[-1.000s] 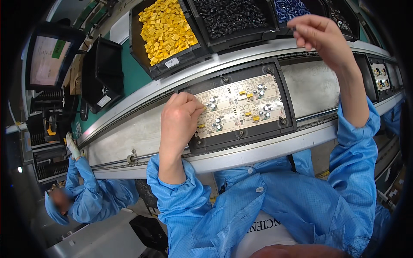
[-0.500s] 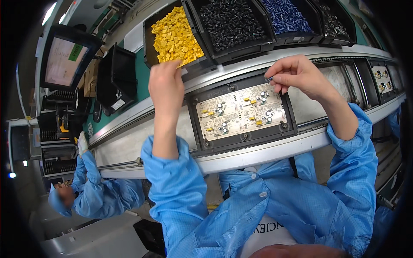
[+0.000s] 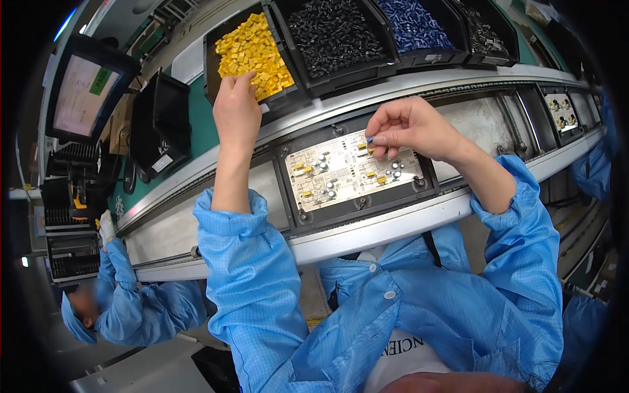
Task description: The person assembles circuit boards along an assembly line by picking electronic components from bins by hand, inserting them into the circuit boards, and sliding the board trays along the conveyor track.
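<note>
My right hand (image 3: pixel 413 131) is over the upper middle of a pale circuit board (image 3: pixel 341 185), pinching a small blue component (image 3: pixel 371 139) between thumb and forefinger. The board lies in a black frame (image 3: pixel 283 190) on the conveyor and carries yellow block parts and round capacitors; my fingers cover part of it. My left hand (image 3: pixel 237 108) is at the near edge of a black bin full of yellow block components (image 3: pixel 252 49). Its fingers are curled and partly hidden behind the back of the hand, so anything in them does not show.
Right of the yellow parts stand bins of black components (image 3: pixel 334 36), blue components (image 3: pixel 413 26) and grey metallic parts (image 3: pixel 483 36). An upright black tray (image 3: pixel 157 124) and a monitor (image 3: pixel 85 92) are at left. A co-worker (image 3: pixel 137 304) sits there. Another board (image 3: pixel 561 111) lies further right.
My right hand has moved left from the board's far right corner to its upper middle, still holding the blue component. My left hand has moved farther forward against the yellow bin. The view has shifted slightly.
</note>
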`<action>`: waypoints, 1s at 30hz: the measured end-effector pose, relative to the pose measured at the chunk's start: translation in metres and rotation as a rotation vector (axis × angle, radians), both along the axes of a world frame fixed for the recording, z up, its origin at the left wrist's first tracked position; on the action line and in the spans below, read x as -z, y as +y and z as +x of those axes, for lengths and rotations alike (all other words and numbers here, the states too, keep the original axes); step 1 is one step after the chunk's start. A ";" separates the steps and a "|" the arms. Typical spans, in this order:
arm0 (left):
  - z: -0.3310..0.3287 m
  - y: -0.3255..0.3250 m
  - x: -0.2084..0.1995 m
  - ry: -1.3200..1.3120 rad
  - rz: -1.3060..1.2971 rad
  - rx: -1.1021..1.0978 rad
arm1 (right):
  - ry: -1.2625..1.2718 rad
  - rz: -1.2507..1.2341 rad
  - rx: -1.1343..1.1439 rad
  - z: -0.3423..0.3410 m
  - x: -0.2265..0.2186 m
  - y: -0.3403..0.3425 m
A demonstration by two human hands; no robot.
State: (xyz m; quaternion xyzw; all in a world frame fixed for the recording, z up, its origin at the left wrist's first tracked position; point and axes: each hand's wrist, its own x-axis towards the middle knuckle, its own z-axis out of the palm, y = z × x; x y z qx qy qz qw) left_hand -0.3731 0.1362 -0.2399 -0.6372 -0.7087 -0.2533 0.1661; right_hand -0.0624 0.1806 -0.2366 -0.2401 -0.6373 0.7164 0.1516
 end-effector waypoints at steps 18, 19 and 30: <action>0.022 -0.106 0.016 -0.925 0.131 0.274 | -0.256 0.921 -0.029 -0.066 0.019 -0.031; 0.022 -0.106 0.016 -0.958 0.108 0.282 | -0.257 0.940 -0.019 -0.066 0.020 -0.032; 0.026 -0.109 0.011 -0.999 0.118 0.293 | -0.307 1.066 -0.010 -0.071 0.020 -0.036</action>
